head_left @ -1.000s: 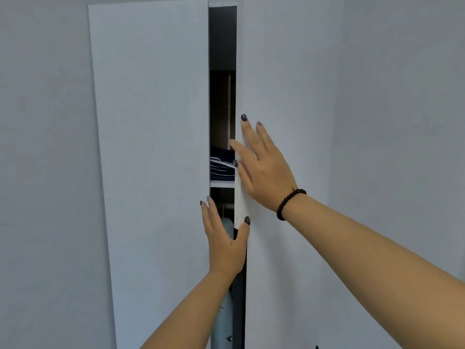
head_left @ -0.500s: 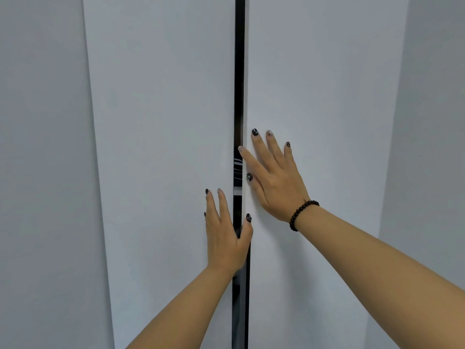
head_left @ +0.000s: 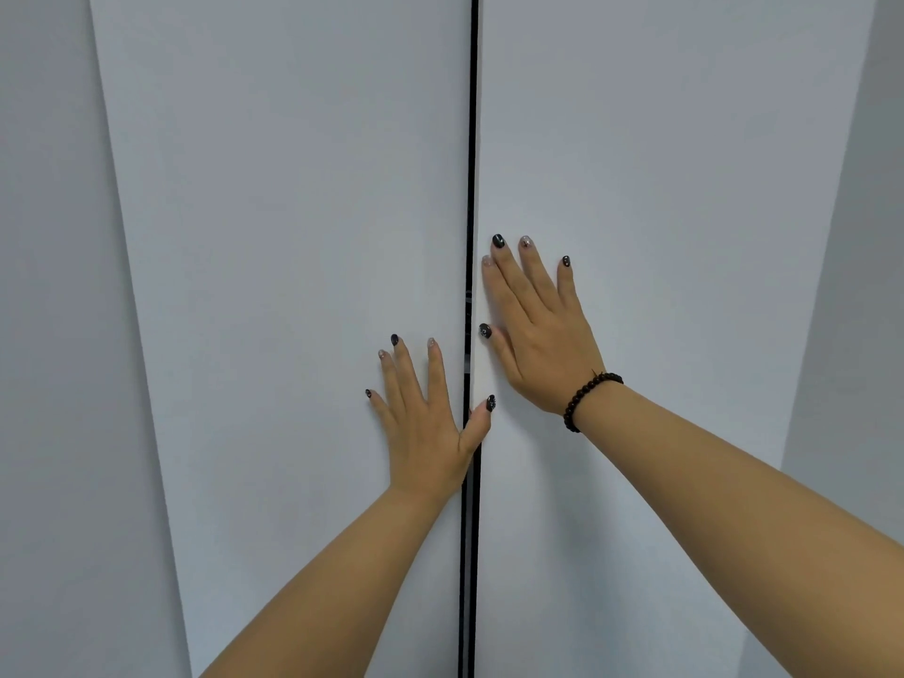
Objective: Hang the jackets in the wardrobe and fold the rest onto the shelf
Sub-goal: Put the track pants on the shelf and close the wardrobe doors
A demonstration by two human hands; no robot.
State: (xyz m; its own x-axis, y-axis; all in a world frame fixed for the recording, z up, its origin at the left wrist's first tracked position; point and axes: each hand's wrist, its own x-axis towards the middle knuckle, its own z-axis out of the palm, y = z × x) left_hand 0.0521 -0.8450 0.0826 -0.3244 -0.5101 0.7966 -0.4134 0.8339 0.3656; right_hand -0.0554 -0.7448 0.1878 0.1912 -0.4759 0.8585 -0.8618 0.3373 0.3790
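You cannot see into the wardrobe: only a thin dark gap (head_left: 471, 188) shows between its left door (head_left: 293, 237) and right door (head_left: 660, 163), and the pale streaks in it beside your right hand (head_left: 538, 335) are too small to identify. Both doors are cut off at the top and bottom edges of the view. Your left hand (head_left: 425, 423) lies palm-down, so its palm is hidden, and its thumb covers a piece of the gap. Both forearms run out of the frame.

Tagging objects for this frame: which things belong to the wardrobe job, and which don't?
Job:
left wardrobe door
right wardrobe door
left hand, flat on its door
right hand, flat on its door

Not job:
bead bracelet
side wall
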